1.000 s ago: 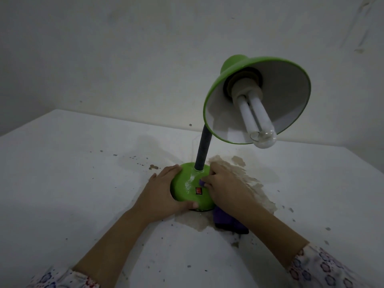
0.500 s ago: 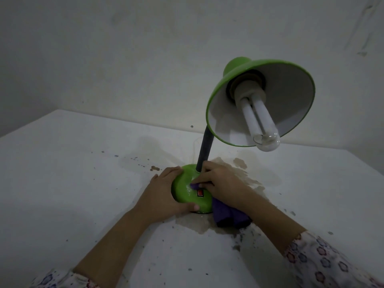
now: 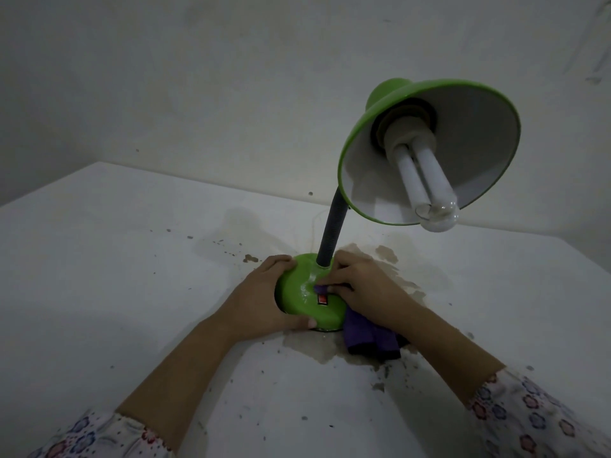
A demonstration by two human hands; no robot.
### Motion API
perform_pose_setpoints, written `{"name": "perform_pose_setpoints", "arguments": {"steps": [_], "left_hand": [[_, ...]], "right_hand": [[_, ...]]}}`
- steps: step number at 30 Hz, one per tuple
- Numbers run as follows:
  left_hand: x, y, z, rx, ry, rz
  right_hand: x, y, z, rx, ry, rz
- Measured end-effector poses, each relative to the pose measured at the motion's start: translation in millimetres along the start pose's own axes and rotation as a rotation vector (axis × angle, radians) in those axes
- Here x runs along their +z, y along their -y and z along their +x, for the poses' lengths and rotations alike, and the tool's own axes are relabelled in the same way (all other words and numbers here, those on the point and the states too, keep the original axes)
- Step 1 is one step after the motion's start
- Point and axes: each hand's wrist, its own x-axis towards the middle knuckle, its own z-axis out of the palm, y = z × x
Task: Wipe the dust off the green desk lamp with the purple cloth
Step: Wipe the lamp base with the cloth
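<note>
Head view shows my left hand (image 3: 261, 295) holding the green lamp's base (image 3: 297, 292) while my right hand (image 3: 358, 287) rubs the purple cloth (image 3: 370, 338) by the red switch (image 3: 322, 299); next, I think, the neck (image 3: 330, 233).

A white worktop (image 3: 99, 259), blotched with brown stains (image 3: 383, 256) and dark specks, meets a plain, scuffed off-white wall (image 3: 198, 94) under dim, greyish light.

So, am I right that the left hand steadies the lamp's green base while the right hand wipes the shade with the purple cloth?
Not quite: the right hand is wiping the green base, not the shade. In the head view its fingers press the purple cloth onto the top of the base beside the red switch, well below the shade. The rest holds: the left hand steadies the base.
</note>
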Motion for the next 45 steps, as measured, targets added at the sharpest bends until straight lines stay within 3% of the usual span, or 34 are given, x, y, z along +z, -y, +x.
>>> {"name": "perform_pose_setpoints", "arguments": {"steps": [6,12,18,28,45], "left_hand": [[3.5,0.6,-1.3,-0.064,-0.024,-0.048],[4.4,-0.8,-1.7,-0.048,-0.039,-0.108],[4.8,1.4,-0.8,-0.045,-0.038,-0.086],[5.4,-0.1,-0.7,-0.013,-0.078,-0.114],[5.1,0.4,-1.3,-0.055,-0.039,-0.103]], "right_hand": [[0.2,10.0,0.4,-0.07,0.011,-0.013],[9.3,17.0,-21.5,-0.247,-0.115,-0.262],[14.9,7.3,-43.3,-0.199,-0.234,-0.405],[21.6,24.0,-32.5,-0.141,-0.255,-0.219],[15.2,7.6,-46.6,-0.139,-0.217,-0.289]]}}
